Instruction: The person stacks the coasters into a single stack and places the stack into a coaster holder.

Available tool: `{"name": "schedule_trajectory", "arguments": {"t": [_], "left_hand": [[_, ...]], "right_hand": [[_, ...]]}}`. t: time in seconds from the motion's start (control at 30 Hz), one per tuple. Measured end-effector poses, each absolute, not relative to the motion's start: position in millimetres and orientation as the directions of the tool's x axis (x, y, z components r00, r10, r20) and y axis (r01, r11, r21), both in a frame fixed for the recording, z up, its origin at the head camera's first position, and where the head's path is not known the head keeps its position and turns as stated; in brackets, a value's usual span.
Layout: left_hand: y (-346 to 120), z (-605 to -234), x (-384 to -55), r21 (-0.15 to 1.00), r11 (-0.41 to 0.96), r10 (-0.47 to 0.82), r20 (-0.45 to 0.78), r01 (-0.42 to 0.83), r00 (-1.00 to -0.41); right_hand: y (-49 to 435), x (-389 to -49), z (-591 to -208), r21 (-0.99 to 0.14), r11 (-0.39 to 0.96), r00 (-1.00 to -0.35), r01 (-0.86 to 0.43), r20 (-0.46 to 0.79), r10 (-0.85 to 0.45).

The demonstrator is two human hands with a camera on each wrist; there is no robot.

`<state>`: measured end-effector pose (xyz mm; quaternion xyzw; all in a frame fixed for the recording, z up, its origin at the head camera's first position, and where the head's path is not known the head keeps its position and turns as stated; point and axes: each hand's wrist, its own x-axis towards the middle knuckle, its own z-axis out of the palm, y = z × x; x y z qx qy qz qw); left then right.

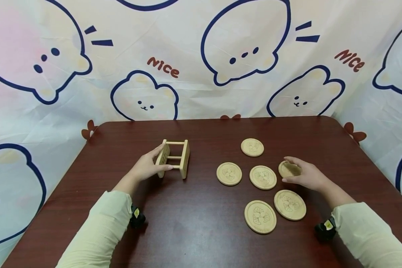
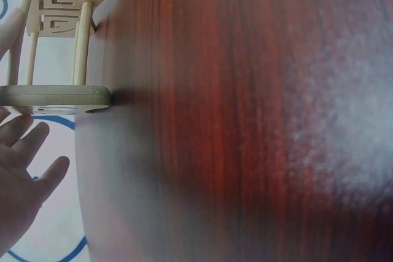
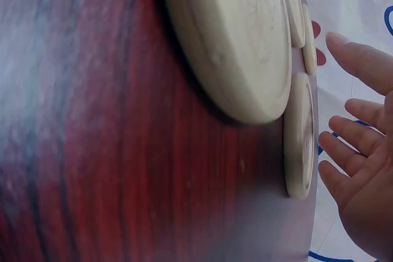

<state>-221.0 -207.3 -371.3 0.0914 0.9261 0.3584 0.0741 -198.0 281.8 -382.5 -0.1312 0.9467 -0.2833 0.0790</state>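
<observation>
At the left of the table in the head view stands a small pale wooden rack (image 1: 185,158), two side panels joined by thin rods. My left hand (image 1: 147,165) holds its left panel, with the thumb across the front and the fingers on the outer side. In the left wrist view the rack's cut-out pattern (image 2: 64,4) shows. My right hand (image 1: 303,175) is over a round wooden coaster (image 1: 287,169), partly covering it, thumb and fingers spread at its edges. The right wrist view shows these fingers relaxed beside the coaster (image 3: 299,139).
Several more engraved coasters lie flat about it: one at the back (image 1: 252,147), two to the left (image 1: 229,174), two nearer the front (image 1: 260,217). They lie on a dark red-brown table (image 1: 187,223). A cartoon-printed cloth (image 1: 194,96) hangs behind.
</observation>
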Motion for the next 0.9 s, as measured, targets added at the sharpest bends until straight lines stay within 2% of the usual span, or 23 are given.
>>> {"name": "schedule_trajectory", "arguments": {"t": [0.37, 0.9], "left_hand": [[-207, -373, -221, 0.689, 0.717, 0.213, -0.074, 0.104, -0.974], [-208, -372, -219, 0.677, 0.73, 0.204, -0.084, 0.094, -0.975]], "right_hand": [[290, -202, -387, -0.572, 0.802, -0.96, -0.173, -0.085, -0.268], [297, -203, -395, -0.543, 0.813, -0.957, -0.21, -0.056, -0.285]]}}
